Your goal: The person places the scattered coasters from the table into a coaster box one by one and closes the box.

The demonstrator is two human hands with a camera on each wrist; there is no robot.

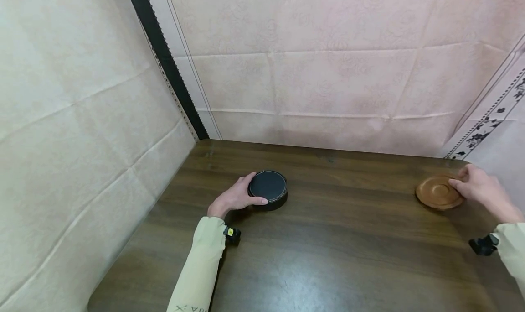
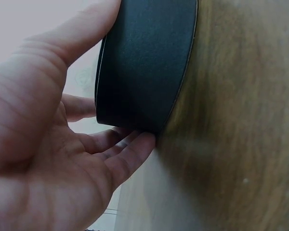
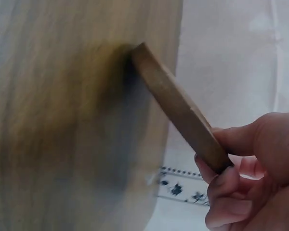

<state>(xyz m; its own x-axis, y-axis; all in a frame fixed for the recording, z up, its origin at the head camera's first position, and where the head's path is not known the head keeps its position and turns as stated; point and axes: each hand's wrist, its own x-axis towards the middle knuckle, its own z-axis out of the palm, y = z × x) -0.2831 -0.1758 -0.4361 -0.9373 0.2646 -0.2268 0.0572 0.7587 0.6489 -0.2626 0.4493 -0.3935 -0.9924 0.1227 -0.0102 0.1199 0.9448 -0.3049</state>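
Note:
Left of the table's middle sits a low round black box (image 1: 267, 186) with a thin pale line round its top edge. My left hand (image 1: 239, 195) grips its left side, thumb at the near side and fingers round the far side. In the left wrist view the smooth side of the black box (image 2: 144, 62) shows between thumb and fingers. Far to the right, my right hand (image 1: 481, 189) pinches the edge of a brown round wooden coaster (image 1: 439, 192) with ringed grooves. The right wrist view shows the coaster (image 3: 176, 103) tilted, its far edge close over the table.
Both things are on or over a dark brown wood-grain table (image 1: 328, 248). Pale cloth (image 1: 328, 75) hangs behind it, with more cloth (image 1: 82, 143) along the left side. A flower-patterned border strip (image 1: 484, 129) comes down at the back right corner.

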